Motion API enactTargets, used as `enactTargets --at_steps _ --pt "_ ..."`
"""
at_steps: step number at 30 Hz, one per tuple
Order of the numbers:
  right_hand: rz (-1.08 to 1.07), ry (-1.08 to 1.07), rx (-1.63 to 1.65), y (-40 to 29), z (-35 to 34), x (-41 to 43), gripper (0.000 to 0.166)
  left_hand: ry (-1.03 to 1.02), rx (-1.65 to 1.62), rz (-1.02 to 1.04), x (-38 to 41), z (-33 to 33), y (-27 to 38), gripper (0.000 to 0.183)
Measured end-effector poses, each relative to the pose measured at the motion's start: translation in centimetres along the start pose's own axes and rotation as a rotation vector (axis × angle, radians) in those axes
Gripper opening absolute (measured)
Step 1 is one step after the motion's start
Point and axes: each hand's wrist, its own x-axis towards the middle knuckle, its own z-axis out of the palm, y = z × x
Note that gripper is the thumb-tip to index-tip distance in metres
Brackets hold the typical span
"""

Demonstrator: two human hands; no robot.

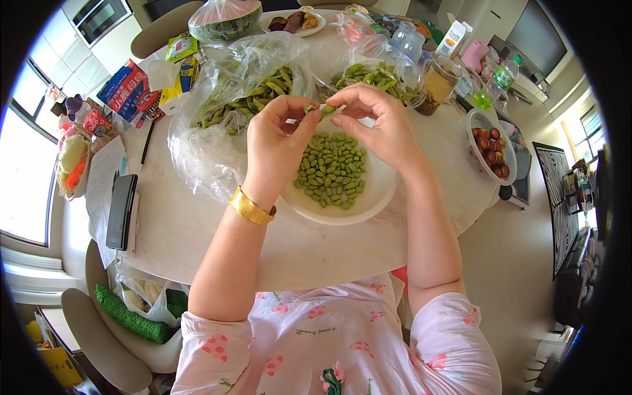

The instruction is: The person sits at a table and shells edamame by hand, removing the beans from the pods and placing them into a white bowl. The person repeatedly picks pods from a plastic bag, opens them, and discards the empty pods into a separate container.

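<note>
My left hand (pixel 281 140) and my right hand (pixel 377 126) pinch a green soybean pod (pixel 323 110) between their fingertips, over the far rim of a white bowl (pixel 340 216). Shelled green soybeans (pixel 333 170) lie in a layer on the bowl's bottom. Beyond my left hand, whole pods (pixel 266 91) lie in a crumpled clear plastic bag (pixel 200 148). Behind my right hand is a pile of pods (pixel 375 79). Whether the pinched pod is in one piece or split, I cannot tell.
A phone (pixel 122 212), papers (pixel 106 168) and a black pen (pixel 147 145) lie at the left. A glass jar of brown liquid (pixel 437 86) and a bowl of reddish-brown fruit (pixel 511 170) stand right. Behind are a cut watermelon (pixel 224 27) and a plate (pixel 316 27).
</note>
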Motion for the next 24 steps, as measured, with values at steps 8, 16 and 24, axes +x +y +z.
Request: enactTargets --at_steps 8,16,24 --pt "0.016 0.034 -0.002 0.51 0.20 0.23 0.016 -0.029 -0.104 -0.038 0.14 -0.21 -0.25 0.012" --pt "0.054 0.012 0.052 0.30 -0.11 -0.02 0.015 -0.027 -0.155 -0.062 0.30 -0.32 -0.47 0.012" --pt "0.039 0.025 0.156 0.54 -0.29 -0.02 0.016 -0.030 -0.210 -0.061 0.46 -0.38 -0.94 0.013"
